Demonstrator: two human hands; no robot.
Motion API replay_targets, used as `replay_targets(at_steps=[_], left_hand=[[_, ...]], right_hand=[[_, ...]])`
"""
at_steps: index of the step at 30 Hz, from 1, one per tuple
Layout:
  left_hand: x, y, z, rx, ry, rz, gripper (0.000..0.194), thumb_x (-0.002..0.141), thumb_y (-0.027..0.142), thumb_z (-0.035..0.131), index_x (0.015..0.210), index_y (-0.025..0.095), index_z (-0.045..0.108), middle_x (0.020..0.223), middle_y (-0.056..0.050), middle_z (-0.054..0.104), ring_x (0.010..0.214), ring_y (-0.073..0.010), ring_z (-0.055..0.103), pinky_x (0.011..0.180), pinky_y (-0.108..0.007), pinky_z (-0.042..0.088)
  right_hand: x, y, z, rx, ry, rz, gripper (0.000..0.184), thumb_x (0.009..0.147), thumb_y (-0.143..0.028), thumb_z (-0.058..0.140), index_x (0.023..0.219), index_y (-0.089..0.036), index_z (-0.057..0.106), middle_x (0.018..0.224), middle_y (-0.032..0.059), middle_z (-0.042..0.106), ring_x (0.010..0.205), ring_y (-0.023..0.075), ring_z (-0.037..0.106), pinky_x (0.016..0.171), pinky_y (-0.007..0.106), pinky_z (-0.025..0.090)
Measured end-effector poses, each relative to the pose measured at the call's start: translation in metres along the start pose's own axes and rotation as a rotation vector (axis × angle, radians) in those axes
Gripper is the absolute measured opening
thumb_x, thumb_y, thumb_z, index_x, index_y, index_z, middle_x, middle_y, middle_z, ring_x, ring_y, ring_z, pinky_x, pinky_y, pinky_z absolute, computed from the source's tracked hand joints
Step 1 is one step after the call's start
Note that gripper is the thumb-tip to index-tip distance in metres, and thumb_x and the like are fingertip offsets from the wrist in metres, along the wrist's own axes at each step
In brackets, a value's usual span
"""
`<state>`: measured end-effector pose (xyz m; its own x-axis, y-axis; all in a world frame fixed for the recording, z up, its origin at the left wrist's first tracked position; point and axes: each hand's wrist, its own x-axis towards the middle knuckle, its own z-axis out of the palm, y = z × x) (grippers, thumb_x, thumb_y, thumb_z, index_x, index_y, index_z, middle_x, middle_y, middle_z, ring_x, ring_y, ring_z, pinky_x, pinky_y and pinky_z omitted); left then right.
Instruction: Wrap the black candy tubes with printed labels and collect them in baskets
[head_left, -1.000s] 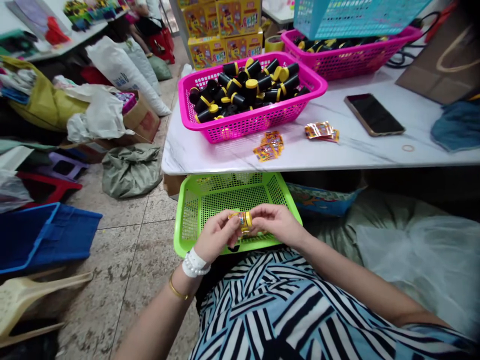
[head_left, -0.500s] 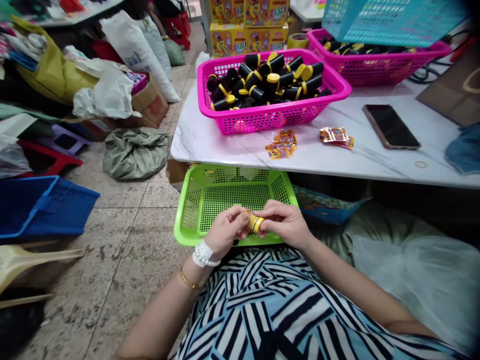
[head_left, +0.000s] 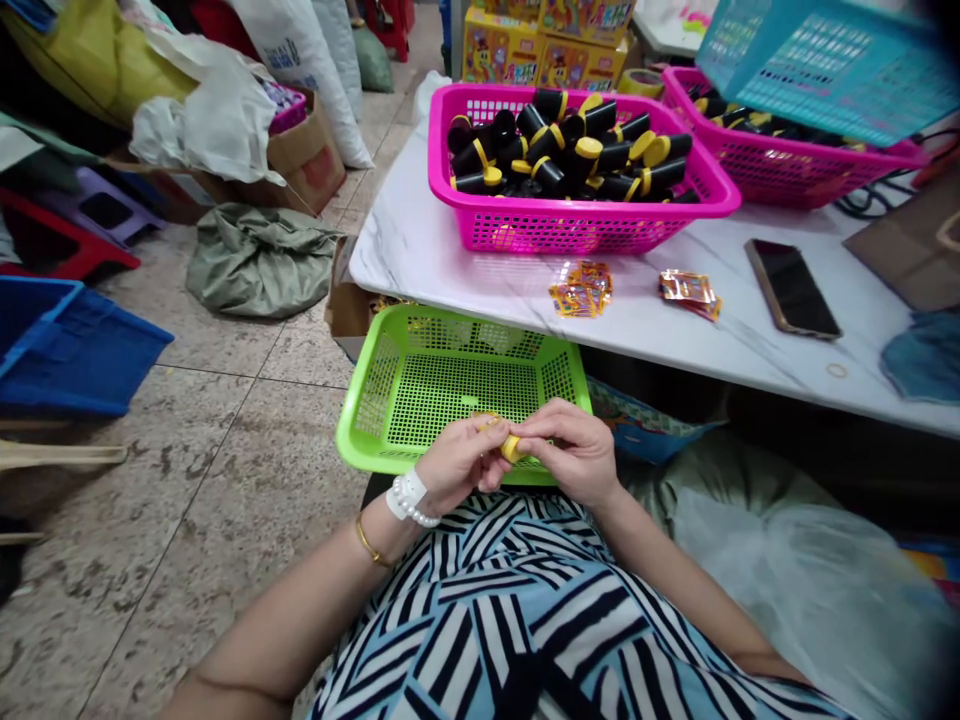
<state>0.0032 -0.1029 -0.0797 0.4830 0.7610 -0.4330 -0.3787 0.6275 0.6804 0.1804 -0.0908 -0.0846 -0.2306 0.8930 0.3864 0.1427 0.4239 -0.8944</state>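
My left hand (head_left: pixel 459 462) and my right hand (head_left: pixel 571 450) meet over my lap, both pinched on one small yellow-capped tube (head_left: pixel 511 446), most of it hidden by the fingers. Just beyond them lies a green mesh basket (head_left: pixel 375 400) with nothing visible inside. On the white table (head_left: pixel 420 250) stands a pink basket (head_left: pixel 525 225) full of black tubes with yellow caps (head_left: pixel 570 150). Small orange sticker packets (head_left: pixel 581 290) lie on the table in front of it.
A second pink basket (head_left: pixel 787 170) sits under a tilted blue basket (head_left: pixel 810 60) at the back right. A phone (head_left: pixel 793 288) and a rubber band (head_left: pixel 836 370) lie on the table. Bags, blue crates (head_left: pixel 67 340) and stools crowd the floor at left.
The view has swung left and down. My hands stay together on the tube, which has turned so that less of its label shows between the fingers.
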Motion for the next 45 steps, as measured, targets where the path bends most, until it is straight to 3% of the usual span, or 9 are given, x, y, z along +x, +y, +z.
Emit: replay_targets(at_steps=[8, 11, 17, 21, 27, 33, 37, 41, 45], left_hand=[[0.001, -0.003, -0.002, 0.035, 0.027, 0.023, 0.04, 0.08, 0.055, 0.066, 0.086, 0.017, 0.054, 0.054, 0.004, 0.058, 0.035, -0.0042, 0.044, 0.035, -0.014, 0.028], [0.001, -0.004, -0.005, -0.005, 0.009, 0.02, 0.036, 0.082, 0.05, 0.067, 0.086, 0.017, 0.053, 0.06, 0.002, 0.061, 0.04, -0.0055, 0.048, 0.039, -0.016, 0.033], [0.0, 0.003, -0.002, 0.006, 0.146, 0.181, 0.034, 0.077, 0.042, 0.075, 0.086, 0.014, 0.057, 0.071, 0.003, 0.057, 0.053, -0.0039, 0.047, 0.05, -0.016, 0.035], [0.003, 0.006, 0.004, 0.018, 0.158, 0.226, 0.033, 0.076, 0.039, 0.077, 0.082, 0.012, 0.06, 0.069, 0.002, 0.055, 0.055, -0.0039, 0.044, 0.052, -0.017, 0.034], [0.005, 0.005, 0.008, 0.115, 0.13, 0.329, 0.039, 0.072, 0.038, 0.08, 0.097, 0.014, 0.063, 0.084, -0.002, 0.063, 0.072, -0.0095, 0.056, 0.067, -0.021, 0.045], [0.005, 0.008, 0.005, 0.207, 0.128, 0.327, 0.037, 0.072, 0.04, 0.078, 0.092, 0.015, 0.06, 0.082, -0.001, 0.063, 0.073, -0.0108, 0.058, 0.068, -0.022, 0.047], [0.005, 0.006, 0.004, 0.273, 0.145, 0.385, 0.036, 0.075, 0.042, 0.075, 0.093, 0.015, 0.06, 0.081, -0.001, 0.061, 0.07, -0.0114, 0.056, 0.065, -0.023, 0.047], [0.0, 0.007, 0.001, 0.426, 0.128, 0.496, 0.033, 0.079, 0.04, 0.07, 0.098, 0.015, 0.059, 0.082, -0.002, 0.061, 0.071, -0.0129, 0.055, 0.067, -0.025, 0.047], [-0.002, 0.009, -0.006, 0.621, 0.094, 0.622, 0.03, 0.081, 0.038, 0.067, 0.099, 0.015, 0.061, 0.084, -0.003, 0.059, 0.075, -0.0149, 0.055, 0.068, -0.026, 0.046]], right_hand=[[0.006, -0.006, -0.004, -0.086, -0.094, -0.001, 0.01, 0.078, -0.028, 0.075, 0.087, -0.026, 0.079, 0.078, 0.0034, 0.069, 0.071, 0.0162, 0.064, 0.065, 0.03, 0.054], [0.003, 0.0, -0.003, -0.092, -0.033, 0.001, 0.006, 0.08, -0.025, 0.074, 0.084, -0.026, 0.078, 0.076, 0.0032, 0.067, 0.07, 0.0157, 0.063, 0.064, 0.029, 0.055], [-0.015, 0.002, 0.007, -0.02, 0.124, 0.146, 0.036, 0.076, -0.024, 0.077, 0.111, -0.029, 0.07, 0.106, 0.0057, 0.061, 0.075, 0.0156, 0.065, 0.063, 0.031, 0.061], [-0.022, -0.001, 0.014, -0.122, 0.156, 0.111, 0.035, 0.075, -0.023, 0.078, 0.109, -0.028, 0.072, 0.103, 0.007, 0.067, 0.084, 0.0199, 0.067, 0.069, 0.034, 0.063], [-0.03, -0.006, 0.021, 0.057, 0.21, 0.322, 0.034, 0.076, -0.025, 0.077, 0.11, -0.023, 0.071, 0.096, 0.0058, 0.074, 0.078, 0.0199, 0.073, 0.076, 0.035, 0.064], [-0.029, -0.006, 0.023, -0.101, 0.208, 0.241, 0.043, 0.075, -0.024, 0.076, 0.117, -0.023, 0.067, 0.102, 0.0061, 0.075, 0.081, 0.0189, 0.074, 0.08, 0.034, 0.063], [-0.02, -0.016, 0.029, 0.197, 0.238, 0.386, 0.025, 0.079, -0.031, 0.073, 0.1, -0.018, 0.069, 0.087, 0.0053, 0.077, 0.067, 0.0178, 0.074, 0.064, 0.03, 0.064], [-0.015, -0.025, 0.03, 0.446, 0.188, 0.57, 0.025, 0.077, -0.034, 0.077, 0.091, -0.016, 0.069, 0.068, 0.002, 0.074, 0.053, 0.0159, 0.07, 0.055, 0.028, 0.063], [-0.014, -0.024, 0.027, 0.658, 0.166, 0.749, 0.029, 0.072, -0.037, 0.081, 0.086, -0.014, 0.07, 0.063, 0.0019, 0.072, 0.051, 0.0131, 0.068, 0.05, 0.021, 0.06]])
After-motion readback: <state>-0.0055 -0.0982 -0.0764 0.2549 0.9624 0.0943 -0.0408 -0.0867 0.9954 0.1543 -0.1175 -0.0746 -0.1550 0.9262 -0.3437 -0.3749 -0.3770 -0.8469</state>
